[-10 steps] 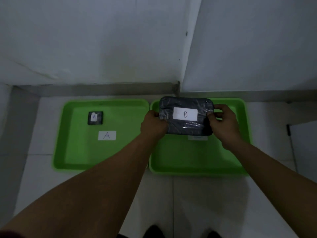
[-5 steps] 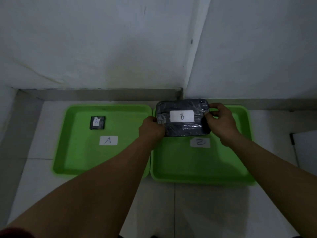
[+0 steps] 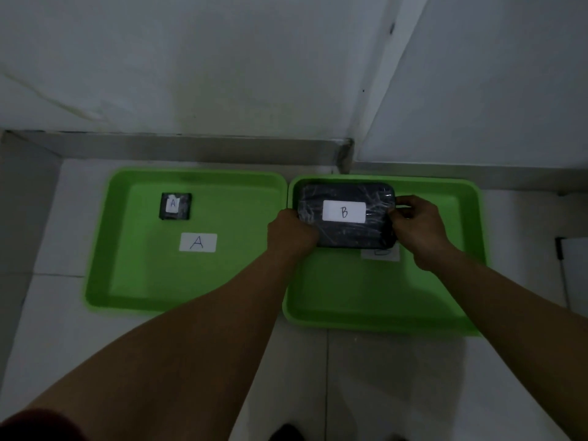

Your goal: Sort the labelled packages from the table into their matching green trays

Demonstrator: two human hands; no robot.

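Two green trays lie side by side on the pale floor. The left tray (image 3: 133, 281) bears a white "A" label and holds a small dark package marked A (image 3: 175, 206) near its far left corner. The right tray (image 3: 366, 307) has a "B" label, half hidden. A large dark plastic-wrapped package marked B (image 3: 346, 214) sits low in the right tray's far left part. My left hand (image 3: 291, 232) grips its left end and my right hand (image 3: 416, 229) grips its right end.
A white wall with a grey skirting (image 3: 191, 148) runs just behind the trays, with a corner post (image 3: 346, 154) between them. A pale panel with a dark edge (image 3: 572, 259) stands at the right. My feet (image 3: 286, 432) show at the bottom.
Both hands have carried the B package lower and farther into the right tray's back left part, so it now covers part of the tray's B label.
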